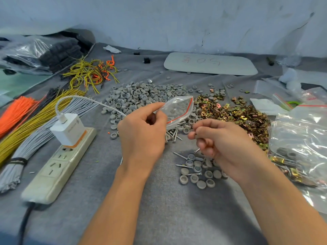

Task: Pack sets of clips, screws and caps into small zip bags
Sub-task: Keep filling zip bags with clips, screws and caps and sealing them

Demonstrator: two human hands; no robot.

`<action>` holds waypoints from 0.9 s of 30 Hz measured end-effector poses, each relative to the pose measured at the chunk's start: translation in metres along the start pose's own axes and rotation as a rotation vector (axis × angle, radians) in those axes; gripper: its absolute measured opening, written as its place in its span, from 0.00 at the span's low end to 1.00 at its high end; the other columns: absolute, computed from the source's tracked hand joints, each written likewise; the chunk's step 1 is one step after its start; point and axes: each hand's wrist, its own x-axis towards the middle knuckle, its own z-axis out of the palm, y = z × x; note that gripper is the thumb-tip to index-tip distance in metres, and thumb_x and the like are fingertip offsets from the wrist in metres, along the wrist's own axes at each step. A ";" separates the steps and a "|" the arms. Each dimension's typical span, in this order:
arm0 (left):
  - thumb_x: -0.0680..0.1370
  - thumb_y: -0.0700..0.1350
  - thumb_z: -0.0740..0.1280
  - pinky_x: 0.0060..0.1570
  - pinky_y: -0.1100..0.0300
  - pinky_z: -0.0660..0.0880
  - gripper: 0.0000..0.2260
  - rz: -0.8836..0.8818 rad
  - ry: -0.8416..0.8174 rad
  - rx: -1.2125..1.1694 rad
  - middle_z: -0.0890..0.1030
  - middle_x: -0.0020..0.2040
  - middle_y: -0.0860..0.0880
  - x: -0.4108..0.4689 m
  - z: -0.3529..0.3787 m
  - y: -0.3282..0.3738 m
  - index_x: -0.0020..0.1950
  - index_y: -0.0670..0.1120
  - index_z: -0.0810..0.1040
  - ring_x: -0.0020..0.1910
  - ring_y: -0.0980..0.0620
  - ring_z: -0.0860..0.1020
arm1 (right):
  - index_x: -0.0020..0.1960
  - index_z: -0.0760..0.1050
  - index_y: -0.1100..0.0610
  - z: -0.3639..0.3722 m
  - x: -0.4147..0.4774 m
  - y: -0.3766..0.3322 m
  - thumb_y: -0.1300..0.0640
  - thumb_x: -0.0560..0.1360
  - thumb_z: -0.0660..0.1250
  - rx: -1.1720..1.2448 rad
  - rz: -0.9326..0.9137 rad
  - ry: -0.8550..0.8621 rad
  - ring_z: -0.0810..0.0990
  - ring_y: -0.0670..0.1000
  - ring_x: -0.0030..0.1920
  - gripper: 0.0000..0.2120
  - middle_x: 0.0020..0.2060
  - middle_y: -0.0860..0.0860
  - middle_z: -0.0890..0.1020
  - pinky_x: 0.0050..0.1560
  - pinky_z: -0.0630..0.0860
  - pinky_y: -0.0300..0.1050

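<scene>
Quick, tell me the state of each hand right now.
The left hand pinches the small zip bag.
The right hand is curled round a screw, whose tip pokes out below.

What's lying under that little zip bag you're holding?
Screws poke out beneath the zip bag, among grey caps. The left hand hides whatever lies nearer you.

Clear red-striped zip bag (pixel 178 110) — raised above caps (pixel 141 96).
</scene>
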 end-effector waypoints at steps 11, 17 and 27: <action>0.75 0.44 0.71 0.31 0.72 0.69 0.10 0.006 -0.030 0.012 0.81 0.34 0.60 -0.002 0.003 0.002 0.51 0.56 0.88 0.28 0.60 0.76 | 0.40 0.84 0.49 -0.009 -0.018 0.001 0.60 0.79 0.68 -0.908 -0.121 0.041 0.74 0.43 0.24 0.11 0.24 0.42 0.79 0.24 0.66 0.32; 0.74 0.45 0.70 0.31 0.73 0.69 0.10 0.007 -0.017 0.001 0.81 0.34 0.60 -0.002 0.003 0.002 0.49 0.56 0.89 0.28 0.62 0.74 | 0.43 0.81 0.42 0.001 -0.028 0.013 0.50 0.75 0.72 -1.387 -0.292 0.087 0.82 0.52 0.39 0.03 0.27 0.44 0.77 0.36 0.71 0.44; 0.74 0.46 0.70 0.33 0.74 0.69 0.10 0.059 -0.081 0.038 0.79 0.29 0.61 -0.003 0.003 0.001 0.51 0.56 0.88 0.29 0.64 0.75 | 0.40 0.82 0.55 -0.005 -0.009 0.005 0.55 0.83 0.64 -0.472 -0.154 0.179 0.64 0.46 0.21 0.15 0.22 0.46 0.72 0.23 0.61 0.40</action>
